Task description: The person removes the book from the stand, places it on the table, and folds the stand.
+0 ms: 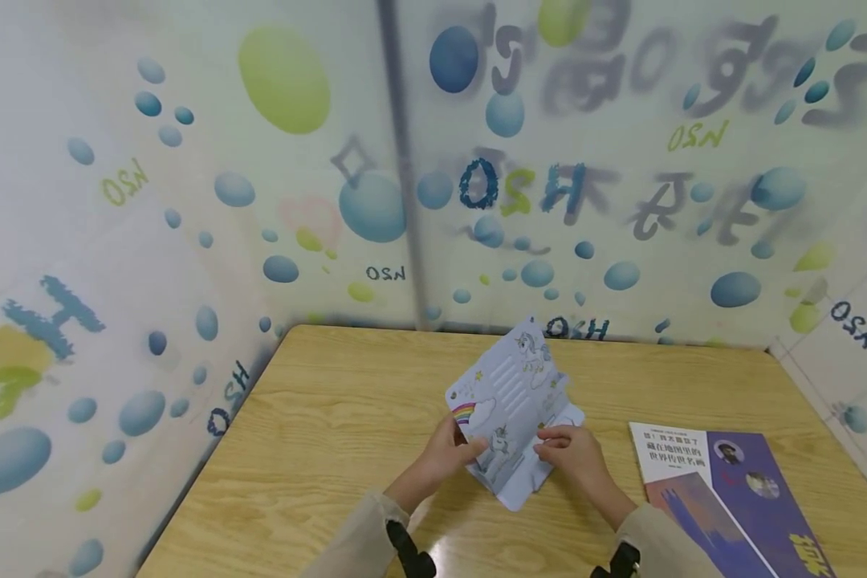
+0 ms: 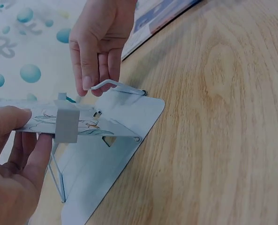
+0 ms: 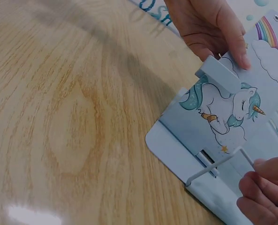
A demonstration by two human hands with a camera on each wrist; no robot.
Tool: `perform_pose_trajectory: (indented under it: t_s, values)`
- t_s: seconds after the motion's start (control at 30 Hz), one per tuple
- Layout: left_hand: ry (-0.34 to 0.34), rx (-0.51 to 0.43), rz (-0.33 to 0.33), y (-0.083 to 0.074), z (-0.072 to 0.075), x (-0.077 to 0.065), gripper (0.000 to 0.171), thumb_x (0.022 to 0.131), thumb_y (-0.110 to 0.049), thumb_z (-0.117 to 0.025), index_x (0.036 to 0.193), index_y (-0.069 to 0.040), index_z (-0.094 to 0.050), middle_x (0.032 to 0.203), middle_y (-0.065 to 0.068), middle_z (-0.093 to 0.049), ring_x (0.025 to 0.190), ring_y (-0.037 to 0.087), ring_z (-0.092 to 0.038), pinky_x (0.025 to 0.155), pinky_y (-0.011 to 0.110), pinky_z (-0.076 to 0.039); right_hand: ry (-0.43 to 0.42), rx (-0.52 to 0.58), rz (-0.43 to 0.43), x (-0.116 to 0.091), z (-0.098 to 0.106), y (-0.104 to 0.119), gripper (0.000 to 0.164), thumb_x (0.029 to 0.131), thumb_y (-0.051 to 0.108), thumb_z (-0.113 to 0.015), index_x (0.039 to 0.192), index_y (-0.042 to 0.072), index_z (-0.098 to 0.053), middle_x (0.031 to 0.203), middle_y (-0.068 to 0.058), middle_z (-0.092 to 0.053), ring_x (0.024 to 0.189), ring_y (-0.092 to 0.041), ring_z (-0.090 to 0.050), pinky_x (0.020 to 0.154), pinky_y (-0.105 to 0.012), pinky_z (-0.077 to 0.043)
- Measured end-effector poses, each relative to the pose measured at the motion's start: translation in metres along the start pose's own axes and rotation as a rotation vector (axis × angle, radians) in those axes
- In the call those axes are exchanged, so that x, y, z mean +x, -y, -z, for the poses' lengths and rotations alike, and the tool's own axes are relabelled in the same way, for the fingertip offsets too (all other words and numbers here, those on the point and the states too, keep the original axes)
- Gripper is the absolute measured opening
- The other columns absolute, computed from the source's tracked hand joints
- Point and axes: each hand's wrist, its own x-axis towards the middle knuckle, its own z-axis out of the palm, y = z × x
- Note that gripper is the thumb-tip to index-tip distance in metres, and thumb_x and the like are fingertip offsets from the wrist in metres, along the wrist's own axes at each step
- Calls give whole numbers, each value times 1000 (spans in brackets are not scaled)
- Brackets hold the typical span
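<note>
A pale blue-white metal book stand (image 1: 509,385), printed with unicorns and a rainbow, is tilted above the near middle of the table. My left hand (image 1: 448,451) grips the left edge of its printed panel, thumb on the front and fingers behind. At the lower right, my right hand (image 1: 576,459) pinches the end of a bent wire arm (image 3: 216,166) hinged to the stand's lower plate (image 2: 143,110). A small grey-white block-shaped clip (image 3: 221,75) sits on the panel edge close to the left fingertips. A wire leg (image 2: 59,180) shows behind the panel.
On the right of the wooden table (image 1: 332,417) lies a purple and white book (image 1: 755,474). A white curtain-like wall (image 1: 318,185) with blue and green dots stands along the table's back and sides. Both wrists wear black straps.
</note>
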Motion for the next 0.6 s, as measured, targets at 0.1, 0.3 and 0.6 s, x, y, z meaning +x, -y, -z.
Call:
perform_pose_trajectory:
  t_s: [0.1, 0.3, 0.6]
  values:
    - [14, -30, 18, 0, -4, -3, 50, 84, 0, -61, 130, 2, -39, 108, 20, -59, 90, 21, -59, 71, 30, -50, -4, -57, -29, 2, 2, 4, 22, 71, 1, -74, 90, -9, -67, 70, -8, -66, 65, -14, -62, 59, -24, -49]
    - [69, -96, -3, 5, -15, -3, 56, 80, 5, -64, 130, 1, -38, 115, 21, -55, 98, 25, -57, 79, 29, -48, 24, -113, -19, 8, 10, 5, 22, 72, -1, -71, 91, -10, -65, 72, -10, -66, 67, -15, -61, 60, -25, -48]
    - [-41, -148, 45, 1, -40, -5, 59, 69, 17, -67, 122, 3, -43, 113, 22, -57, 101, 30, -58, 80, 31, -49, 46, -116, -32, 15, 18, 4, 20, 76, -2, -68, 95, -11, -65, 75, -11, -66, 69, -18, -63, 63, -31, -51]
